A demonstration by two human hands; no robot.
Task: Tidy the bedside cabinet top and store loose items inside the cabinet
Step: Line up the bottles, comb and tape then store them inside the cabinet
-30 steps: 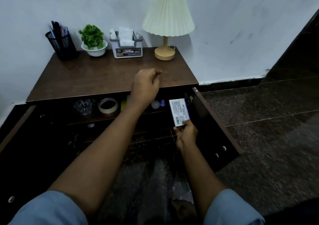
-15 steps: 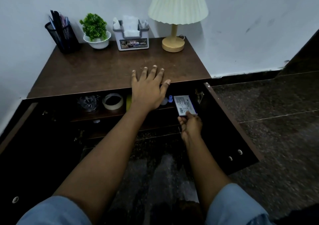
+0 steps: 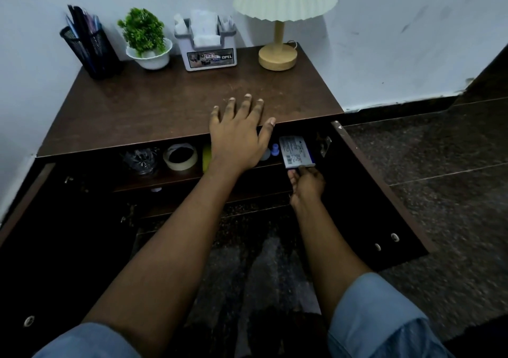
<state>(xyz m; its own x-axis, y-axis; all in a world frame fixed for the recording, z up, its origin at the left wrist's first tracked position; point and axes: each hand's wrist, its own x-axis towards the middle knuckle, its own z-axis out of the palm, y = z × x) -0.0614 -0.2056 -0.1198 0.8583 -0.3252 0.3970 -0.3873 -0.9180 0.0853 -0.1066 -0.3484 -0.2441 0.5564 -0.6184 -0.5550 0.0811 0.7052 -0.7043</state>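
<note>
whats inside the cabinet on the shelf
A clear glass piece, a tape roll, something yellow, a blue cap, and the white box the right hand pinches. The left hand covers part of the shelf; below is too dark.

Both doors (image 3: 379, 192) wide, upper shelf (image 3: 170, 176) crowded

small box (image 3: 295, 151) now at shelf (image 3: 165, 175), left hand (image 3: 237, 140) flat

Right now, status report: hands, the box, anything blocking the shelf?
Left hand flat on cabinet top, open. Right hand pinching white box at right end of shelf. Small blue-capped item beside it.
</note>
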